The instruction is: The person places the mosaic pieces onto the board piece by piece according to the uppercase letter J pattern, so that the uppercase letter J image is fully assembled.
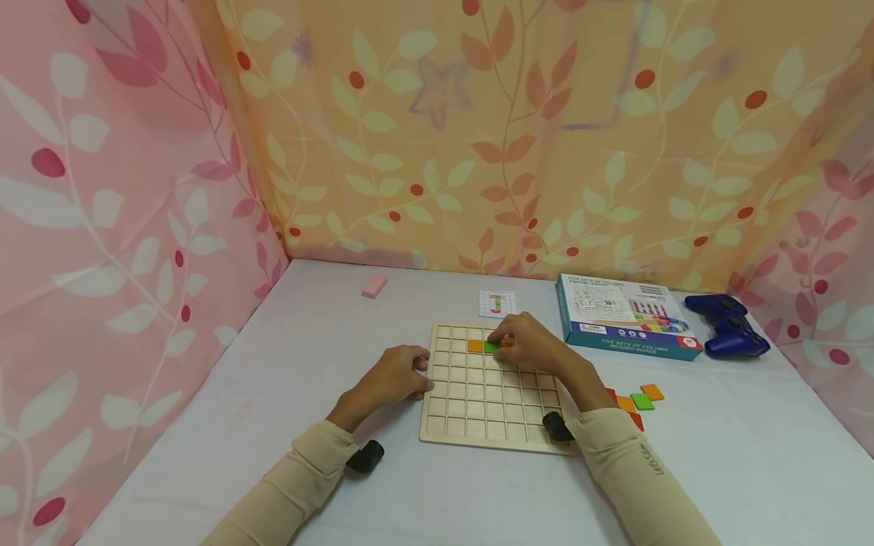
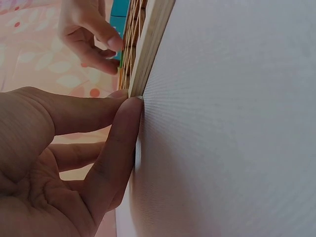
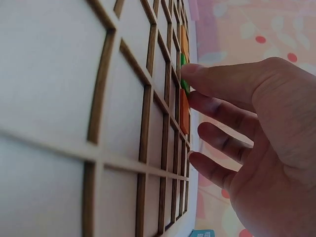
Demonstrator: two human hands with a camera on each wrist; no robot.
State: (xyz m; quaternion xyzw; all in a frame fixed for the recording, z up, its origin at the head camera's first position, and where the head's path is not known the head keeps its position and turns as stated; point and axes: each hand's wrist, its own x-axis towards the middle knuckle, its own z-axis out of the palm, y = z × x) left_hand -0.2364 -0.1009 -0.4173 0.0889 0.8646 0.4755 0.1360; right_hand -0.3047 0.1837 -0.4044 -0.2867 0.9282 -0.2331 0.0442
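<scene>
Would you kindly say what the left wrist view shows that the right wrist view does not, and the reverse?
Only the left wrist view shows the left hand, pinching the edge of the board. Only the right wrist view clearly shows a green tile between two orange tiles; the other gives just slivers of colour there. Both show the right hand, the board and floral cloth.

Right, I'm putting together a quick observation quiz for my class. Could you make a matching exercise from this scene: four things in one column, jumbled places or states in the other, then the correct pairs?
1. Wooden board
2. Green tile on the board
3. Game controller
4. Pink block

A. Right of the box
B. Between two other tiles
C. Behind and left of the board
D. Edge pinched by the left grip

Pairs: 1-D, 2-B, 3-A, 4-C
</scene>
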